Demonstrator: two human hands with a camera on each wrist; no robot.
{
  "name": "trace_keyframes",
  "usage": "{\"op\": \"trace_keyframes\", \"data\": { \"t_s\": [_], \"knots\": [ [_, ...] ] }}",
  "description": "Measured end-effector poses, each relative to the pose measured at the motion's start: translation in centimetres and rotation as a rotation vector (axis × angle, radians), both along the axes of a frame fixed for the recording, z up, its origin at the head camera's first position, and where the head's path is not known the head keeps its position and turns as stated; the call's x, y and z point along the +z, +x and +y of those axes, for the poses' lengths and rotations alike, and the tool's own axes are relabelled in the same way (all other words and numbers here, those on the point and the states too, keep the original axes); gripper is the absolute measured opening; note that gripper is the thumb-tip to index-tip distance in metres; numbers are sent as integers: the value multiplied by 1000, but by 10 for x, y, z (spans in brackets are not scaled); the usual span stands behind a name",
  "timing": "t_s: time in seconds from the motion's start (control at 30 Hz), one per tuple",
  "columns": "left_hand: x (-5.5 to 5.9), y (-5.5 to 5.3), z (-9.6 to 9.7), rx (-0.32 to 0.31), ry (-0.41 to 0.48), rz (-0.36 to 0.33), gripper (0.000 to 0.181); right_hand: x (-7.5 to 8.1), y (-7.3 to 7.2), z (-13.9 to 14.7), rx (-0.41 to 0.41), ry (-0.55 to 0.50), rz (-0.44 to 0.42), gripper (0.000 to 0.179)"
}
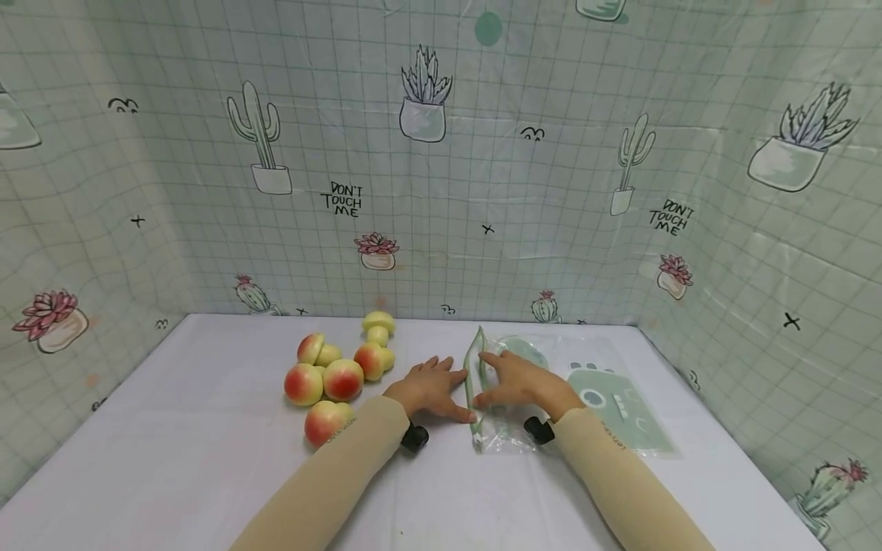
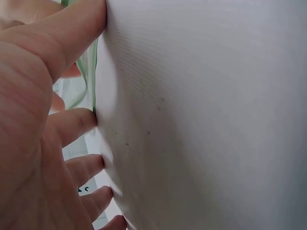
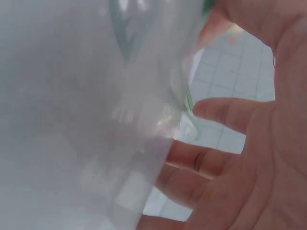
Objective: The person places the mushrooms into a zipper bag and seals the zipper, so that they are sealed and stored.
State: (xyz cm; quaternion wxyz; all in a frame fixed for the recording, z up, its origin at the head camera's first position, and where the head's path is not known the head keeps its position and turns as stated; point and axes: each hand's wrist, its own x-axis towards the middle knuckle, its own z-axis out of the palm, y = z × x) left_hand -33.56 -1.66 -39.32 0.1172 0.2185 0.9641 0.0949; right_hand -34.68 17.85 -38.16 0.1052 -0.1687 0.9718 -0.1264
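Observation:
A clear plastic bag with a pale green printed face lies flat on the right half of the table. Its green-edged mouth faces left and gapes a little. My left hand rests at the mouth from the left, fingers spread; in the left wrist view its fingertips touch the white surface. From the right, my right hand lies over the bag, thumb and forefinger apart at the green edge. Clear film covers some of its fingertips in the right wrist view.
Left of my hands lie several red-and-yellow rounded pieces, some with pale yellow stems. Behind them is a yellow mushroom-shaped piece. My left sleeve partly covers the nearest piece. A patterned curtain encloses the white table.

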Motion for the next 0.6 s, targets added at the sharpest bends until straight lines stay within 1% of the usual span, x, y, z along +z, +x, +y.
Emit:
{"op": "trace_keyframes", "data": {
  "t_s": [0.17, 0.33, 0.47, 0.6],
  "knots": [
    [1, 0, 0, 2, -8, 5, 89, 3, 0, 6, 18, -29, 6, 92],
    [1, 0, 1, 6, -10, -8, 89, 1, -1, 9, 54, -45, 67, 85],
    [1, 1, 1, 7, -9, -8, 89, -3, -4, 8, 119, -65, 137, 80],
    [0, 1, 1, 6, -12, 0, 89, -6, -8, 6, 193, -112, 155, 69]
  ]
}}
